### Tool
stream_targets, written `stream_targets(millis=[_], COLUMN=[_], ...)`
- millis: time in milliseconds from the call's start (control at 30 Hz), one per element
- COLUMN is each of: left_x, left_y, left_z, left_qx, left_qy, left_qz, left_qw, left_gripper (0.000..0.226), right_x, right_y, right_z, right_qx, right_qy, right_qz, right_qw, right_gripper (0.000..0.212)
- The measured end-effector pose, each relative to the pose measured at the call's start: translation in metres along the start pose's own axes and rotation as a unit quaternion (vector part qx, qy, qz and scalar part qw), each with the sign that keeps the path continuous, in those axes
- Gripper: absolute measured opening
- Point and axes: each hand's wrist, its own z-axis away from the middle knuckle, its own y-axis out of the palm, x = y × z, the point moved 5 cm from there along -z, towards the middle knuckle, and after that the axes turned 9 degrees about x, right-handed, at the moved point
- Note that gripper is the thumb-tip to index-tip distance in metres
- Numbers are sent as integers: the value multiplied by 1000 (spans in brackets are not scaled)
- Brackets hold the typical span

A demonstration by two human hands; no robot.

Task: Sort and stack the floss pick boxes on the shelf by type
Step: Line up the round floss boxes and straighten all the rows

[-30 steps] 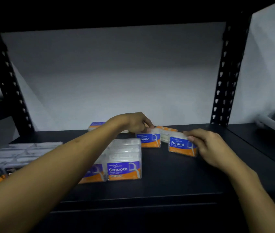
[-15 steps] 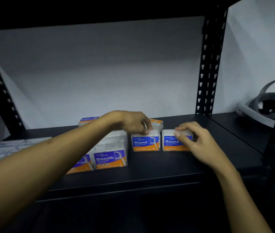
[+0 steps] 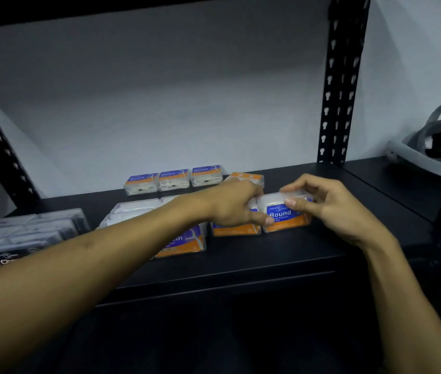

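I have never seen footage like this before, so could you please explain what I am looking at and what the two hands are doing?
There is no machine here. A camera worn on a person's head looks down at their two bare hands. On the black shelf lie small floss pick boxes. The right hand grips a box labelled Round; the left hand holds the neighbouring Round box and its thumb touches the first. A Smooth stack stands to the left, dark boxes further left, and more Round boxes at the back.

dim | soft overall blur | dark corners | wide-angle edge bending
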Motion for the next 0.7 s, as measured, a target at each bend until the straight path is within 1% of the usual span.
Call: stream_targets(millis=[100, 167, 300, 467, 700], left_x=[-1, -2, -5, -14, -19], left_y=[-1, -2, -1, 2, 6], left_z=[-2, -3, -4, -4, -4], left_qx=[-9, -6, -15, -36, -53], left_qy=[-2, -5, -1, 19, 21], left_qz=[2, 15, 21, 27, 31], left_qw=[1000, 1000, 1000, 999, 998], left_gripper=[51, 49, 51, 55, 51], right_x=[-1, -4, -4, -2, -2], right_y=[0, 2, 1, -4, -5], right_z=[0, 0, 2, 7, 11], right_qx=[3, 9, 31, 42, 41], right_qy=[-2, 16, 28, 32, 33], right_qz=[-30, -46, -58, -86, -108], right_qw=[1000, 999, 997, 995, 993], right_gripper=[35, 39, 31, 31, 33])
